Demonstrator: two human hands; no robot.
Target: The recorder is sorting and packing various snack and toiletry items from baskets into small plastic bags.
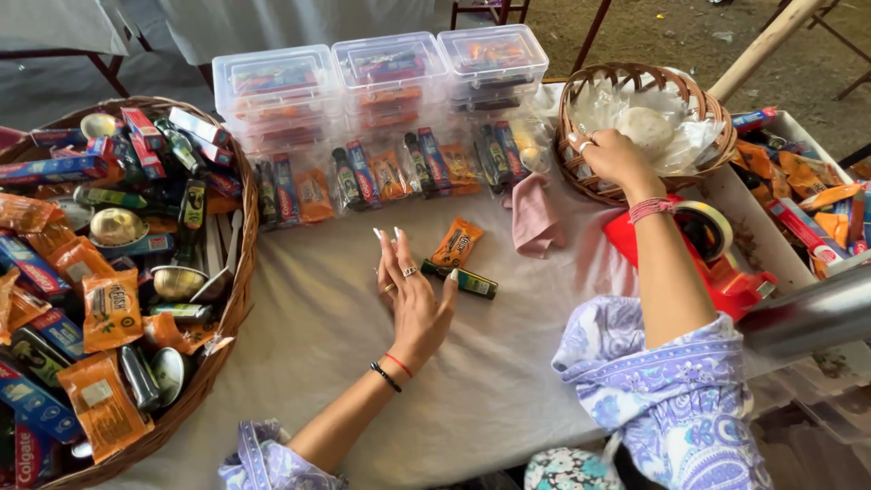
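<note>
Left hand [413,290] rests open, edge-down on the worktop [318,345], beside an orange sachet [456,243] and a small dark bottle [464,280]; right hand [617,156] reaches, fingers curled, into the small wicker basket [581,186] of clear plastic bags [626,109].

Both arms wear loose sleeves of white cloth printed with lilac and purple paisley and flower shapes, bunched up near the elbows so the forearms are bare. The left hand [413,295] has long nails painted white, a ring on the ring finger and another on a neighbouring finger; just behind it, at the wrist, sit a thin red thread and a black beaded band. The right hand [617,156] bears a pale ring, with a wound pink-red thread bracelet at its wrist.
</note>
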